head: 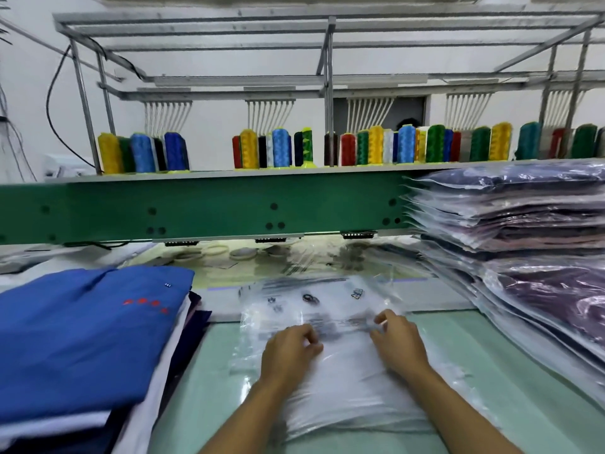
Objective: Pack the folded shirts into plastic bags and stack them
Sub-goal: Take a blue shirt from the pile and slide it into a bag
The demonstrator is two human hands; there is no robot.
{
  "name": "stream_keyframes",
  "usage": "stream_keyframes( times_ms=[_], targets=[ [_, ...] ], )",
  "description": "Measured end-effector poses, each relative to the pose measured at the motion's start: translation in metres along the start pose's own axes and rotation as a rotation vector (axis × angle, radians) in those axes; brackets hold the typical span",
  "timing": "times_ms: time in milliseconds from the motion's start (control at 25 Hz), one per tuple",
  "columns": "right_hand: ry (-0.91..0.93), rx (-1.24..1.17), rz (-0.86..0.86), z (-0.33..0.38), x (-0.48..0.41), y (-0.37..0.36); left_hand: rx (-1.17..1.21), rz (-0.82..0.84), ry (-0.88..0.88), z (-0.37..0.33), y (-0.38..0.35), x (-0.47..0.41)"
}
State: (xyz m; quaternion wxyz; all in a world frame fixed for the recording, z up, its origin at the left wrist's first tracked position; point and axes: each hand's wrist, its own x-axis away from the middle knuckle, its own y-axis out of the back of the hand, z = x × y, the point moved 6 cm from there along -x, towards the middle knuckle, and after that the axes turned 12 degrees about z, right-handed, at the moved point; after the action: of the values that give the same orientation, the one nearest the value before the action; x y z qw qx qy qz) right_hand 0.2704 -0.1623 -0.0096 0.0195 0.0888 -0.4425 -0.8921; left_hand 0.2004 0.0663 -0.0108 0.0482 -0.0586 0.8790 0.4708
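A clear plastic bag (330, 309) with black printed marks lies on the pale green table (216, 381) in front of me, and a white folded shirt (353, 388) shows through its near part. My left hand (289, 352) and my right hand (397, 344) rest on top of the bag side by side, fingers curled and pinching the film near its printed band. A blue folded shirt (82, 335) with red lettering tops a pile of folded shirts at the left. A tall stack of bagged dark shirts (530, 231) stands at the right.
A green machine beam (203, 204) crosses the table behind the bag, with rows of coloured thread cones (376, 145) on its shelf. Tape rolls (242, 253) and loose film lie under the beam. A metal frame runs overhead.
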Motion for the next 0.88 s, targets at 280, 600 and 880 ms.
stream_keyframes(
  times_ms=[280, 600, 880],
  targets=[
    [-0.025, -0.223, -0.003, -0.008, 0.004, 0.007, -0.002, -0.159, -0.032, -0.001, 0.008, 0.012],
    [-0.041, -0.389, -0.027, -0.019, 0.013, 0.019, -0.025, -0.025, -0.063, -0.003, 0.001, 0.01],
    [-0.001, -0.678, 0.001, -0.013, 0.016, 0.017, -0.112, 0.116, -0.23, -0.013, -0.005, 0.014]
  ],
)
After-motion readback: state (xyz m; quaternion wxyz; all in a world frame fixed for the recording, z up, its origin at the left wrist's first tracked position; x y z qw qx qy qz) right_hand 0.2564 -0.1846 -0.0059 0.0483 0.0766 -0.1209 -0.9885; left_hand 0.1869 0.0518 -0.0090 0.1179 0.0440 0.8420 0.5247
